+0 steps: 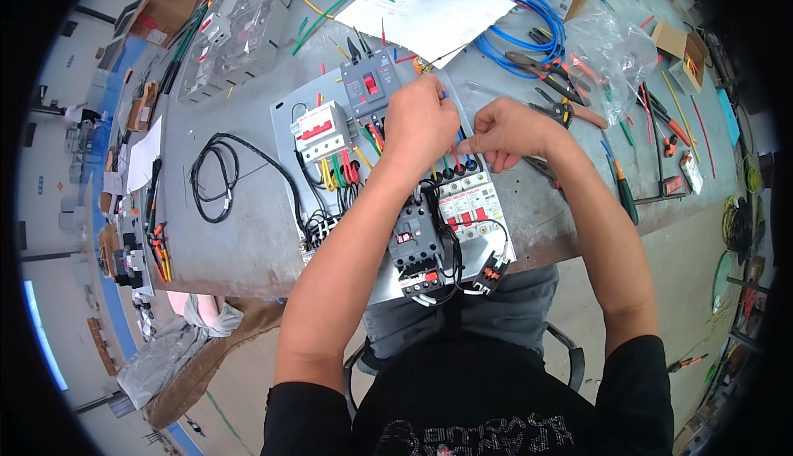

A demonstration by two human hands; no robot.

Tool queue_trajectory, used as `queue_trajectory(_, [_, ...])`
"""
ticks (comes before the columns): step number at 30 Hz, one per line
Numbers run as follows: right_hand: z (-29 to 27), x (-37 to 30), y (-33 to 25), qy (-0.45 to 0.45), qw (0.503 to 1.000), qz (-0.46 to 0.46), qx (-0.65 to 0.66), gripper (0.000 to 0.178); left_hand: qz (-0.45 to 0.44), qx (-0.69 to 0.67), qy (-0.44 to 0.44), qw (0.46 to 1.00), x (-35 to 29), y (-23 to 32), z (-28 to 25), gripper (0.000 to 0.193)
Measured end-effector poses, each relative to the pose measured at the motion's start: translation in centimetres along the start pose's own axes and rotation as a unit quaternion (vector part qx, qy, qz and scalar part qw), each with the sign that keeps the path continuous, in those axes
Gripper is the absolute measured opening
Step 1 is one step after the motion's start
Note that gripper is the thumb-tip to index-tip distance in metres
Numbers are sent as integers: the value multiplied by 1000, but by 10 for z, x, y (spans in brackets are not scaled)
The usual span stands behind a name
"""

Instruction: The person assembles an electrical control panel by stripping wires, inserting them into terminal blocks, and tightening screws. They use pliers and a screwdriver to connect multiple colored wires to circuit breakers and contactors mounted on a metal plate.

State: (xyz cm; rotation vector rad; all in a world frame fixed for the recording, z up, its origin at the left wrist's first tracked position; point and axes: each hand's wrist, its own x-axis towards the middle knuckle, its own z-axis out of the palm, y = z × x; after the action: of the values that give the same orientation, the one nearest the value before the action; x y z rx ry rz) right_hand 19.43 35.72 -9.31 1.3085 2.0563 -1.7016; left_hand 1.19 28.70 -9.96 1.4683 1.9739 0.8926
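A metal mounting plate (285, 117) carrying electrical parts lies before me, its near end over the table edge. My left hand (420, 124) is closed above its far part, beside a grey molded-case breaker (370, 84) with a red switch; what its fingers pinch is hidden. My right hand (514, 132) has thumb and forefinger closed at a blue wire (461, 135), above a row of small breakers (467, 208). A white breaker (319, 129) sits on the left, with yellow, green and red wires (343, 170) below it. A contactor (415, 237) lies between my forearms.
A paper sheet (421, 11) and a blue wire coil (555, 36) lie beyond the plate. On the right are pliers (549, 74), a screwdriver (624, 192) and a plastic bag (607, 51). A black cable (195, 177) and a clear case (239, 39) are on the left.
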Motion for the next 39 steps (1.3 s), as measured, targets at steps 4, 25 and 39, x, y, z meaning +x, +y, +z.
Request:
queue_trajectory(4, [6,-2,-8,17,999,-1,-32,46,-4,-48,1,999,-2,-7,1,16])
queue_trajectory(25, [2,6,-12,11,998,43,-38,30,46,-63,-265,961,-60,19,-48,29])
queue_trajectory(39, [-4,7,-16,-9,998,40,-57,20,-45,-41,-249,967,-44,19,-23,18])
